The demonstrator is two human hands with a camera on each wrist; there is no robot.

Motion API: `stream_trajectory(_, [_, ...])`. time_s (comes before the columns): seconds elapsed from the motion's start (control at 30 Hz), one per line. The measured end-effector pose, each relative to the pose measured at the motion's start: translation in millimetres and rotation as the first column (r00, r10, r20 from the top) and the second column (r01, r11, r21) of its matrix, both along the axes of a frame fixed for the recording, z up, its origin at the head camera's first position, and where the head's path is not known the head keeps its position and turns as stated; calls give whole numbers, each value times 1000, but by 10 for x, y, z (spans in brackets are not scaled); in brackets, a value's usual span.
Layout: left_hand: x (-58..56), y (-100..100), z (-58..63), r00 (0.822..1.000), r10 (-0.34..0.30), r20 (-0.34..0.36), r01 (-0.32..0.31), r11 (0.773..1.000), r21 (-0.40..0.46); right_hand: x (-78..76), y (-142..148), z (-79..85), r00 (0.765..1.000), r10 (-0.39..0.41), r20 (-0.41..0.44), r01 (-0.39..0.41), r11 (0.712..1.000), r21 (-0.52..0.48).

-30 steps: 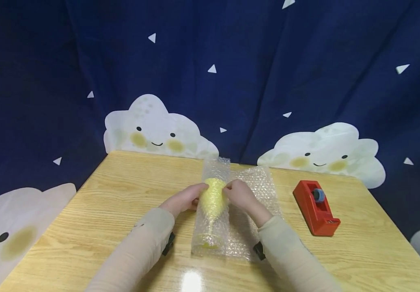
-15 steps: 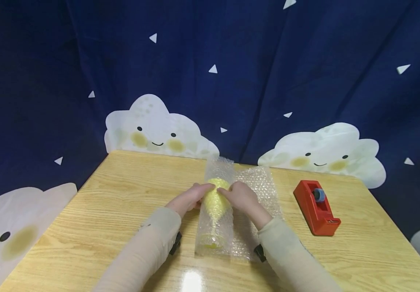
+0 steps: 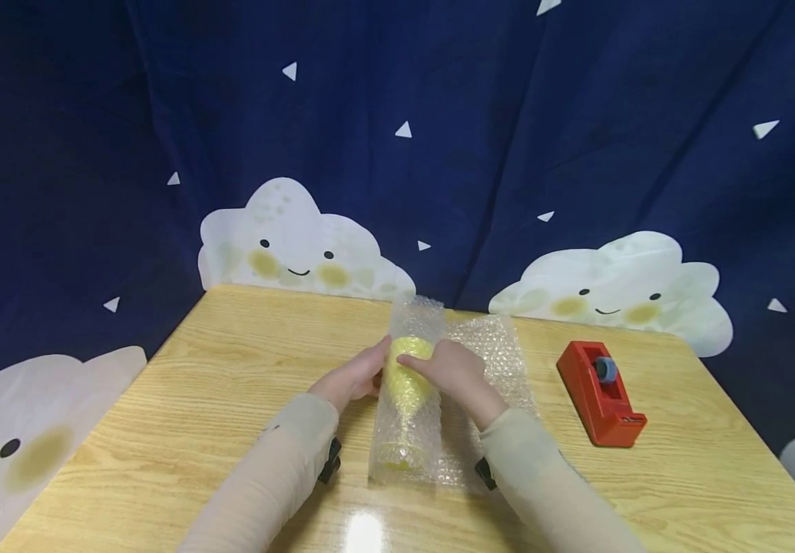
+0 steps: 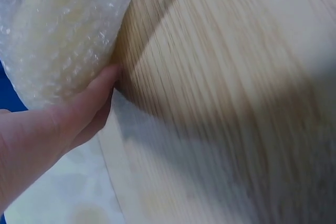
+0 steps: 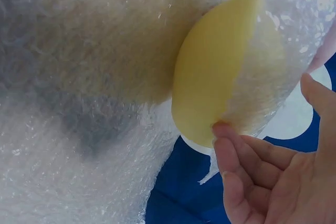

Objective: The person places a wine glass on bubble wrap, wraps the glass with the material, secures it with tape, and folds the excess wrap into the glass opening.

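A yellow goblet (image 3: pixel 409 388) lies on its side under a layer of bubble wrap (image 3: pixel 414 315), its bowl toward the back and its foot toward the front. In the right wrist view the bowl of the goblet (image 5: pixel 210 66) is partly uncovered and narrows to a stem. My left hand (image 3: pixel 356 376) holds the wrapped bowl from the left; in the left wrist view the fingertips (image 4: pixel 107 77) touch the wrap low at the tabletop. With its thumb laid across the top, my right hand (image 3: pixel 455 372) holds the bowl from the right, fingertips (image 5: pixel 223 129) at the rim.
The unrolled part of the bubble wrap (image 3: pixel 494 353) spreads flat to the right of the goblet. Farther right on the wooden table (image 3: pixel 266 338) stands a red tape dispenser (image 3: pixel 601 399) with a roll in it. Behind the table hangs a dark blue curtain (image 3: pixel 342 138) with clouds.
The wrapped goblet has shifted slightly right. My left thumb reached onto the bowl's top, then drew back to its left side. My right thumb has moved left across the top.
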State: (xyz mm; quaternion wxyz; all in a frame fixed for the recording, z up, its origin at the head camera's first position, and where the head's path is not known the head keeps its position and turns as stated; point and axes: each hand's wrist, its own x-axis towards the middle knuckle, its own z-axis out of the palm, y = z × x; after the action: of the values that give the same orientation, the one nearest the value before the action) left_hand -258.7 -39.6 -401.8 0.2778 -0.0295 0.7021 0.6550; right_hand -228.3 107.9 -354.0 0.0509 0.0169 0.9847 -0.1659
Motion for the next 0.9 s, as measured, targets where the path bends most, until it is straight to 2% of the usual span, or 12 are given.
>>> stream_trajectory(0.17, [-16, -21, -10, 999, 27, 23, -27, 1000, -1, -48, -32, 21, 1000, -8, 13, 7, 998, 66])
stream_trajectory(0.37, [-21, -19, -12, 1000, 13, 24, -12, 998, -55, -121, -37, 34, 999, -4, 49, -2, 993, 119])
stream_trajectory(0.53, [-22, 6, -15, 1000, 0, 15, 1, 996, -93, -141, 13, 37, 995, -29, 93, 18, 992, 122])
stream_trajectory(0.73, [12, 17, -22, 998, -55, 10, 56, 990, -132, -104, 130, 28, 995, -22, 99, 24, 1000, -12])
stream_trajectory(0.9, [34, 46, -37, 996, -86, 18, 87, 987, -135, -87, 229, -21, 994, -29, 107, 46, 985, -165])
